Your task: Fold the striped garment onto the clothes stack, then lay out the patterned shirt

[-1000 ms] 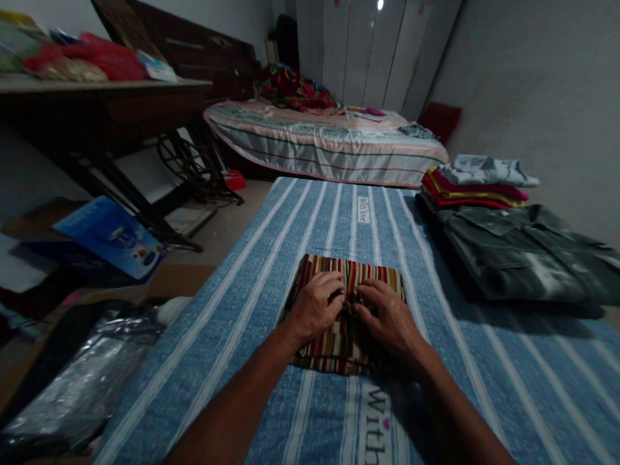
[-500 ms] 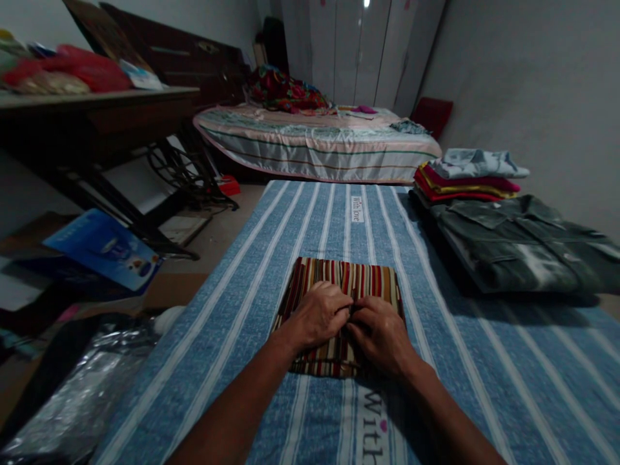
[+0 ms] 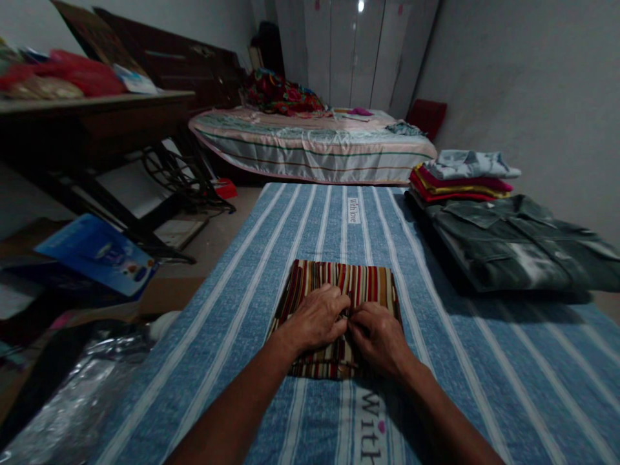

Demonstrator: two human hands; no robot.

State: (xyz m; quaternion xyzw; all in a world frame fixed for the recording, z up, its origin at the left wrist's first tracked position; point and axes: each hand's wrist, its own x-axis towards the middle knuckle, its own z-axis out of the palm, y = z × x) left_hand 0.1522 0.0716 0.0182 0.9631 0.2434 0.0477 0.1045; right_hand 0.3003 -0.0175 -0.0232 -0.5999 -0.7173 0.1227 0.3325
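Note:
A folded striped garment (image 3: 371, 281) in red, cream, tan and black lies flat on the blue, white-striped table cover (image 3: 242, 310). My left hand (image 3: 320, 316) rests over its middle, thumb and fingers closed on the cloth. Close beside it, my right hand (image 3: 380, 336) pinches the fabric with curled fingers. The fingertips of both hands almost meet near the garment's centre. What exactly lies between them is too dark and small to make out.
To the right sit a folded dark green jacket (image 3: 533, 252) and a stack of folded clothes (image 3: 465, 181). A bed (image 3: 314, 148) stands beyond the table. On the left are a sewing machine table (image 3: 97, 103), a blue box (image 3: 99, 252) and a clear plastic bag (image 3: 77, 394).
The view has shifted slightly. Both hands stay at the garment's middle, with only small finger movements; the right fingers look more closed together.

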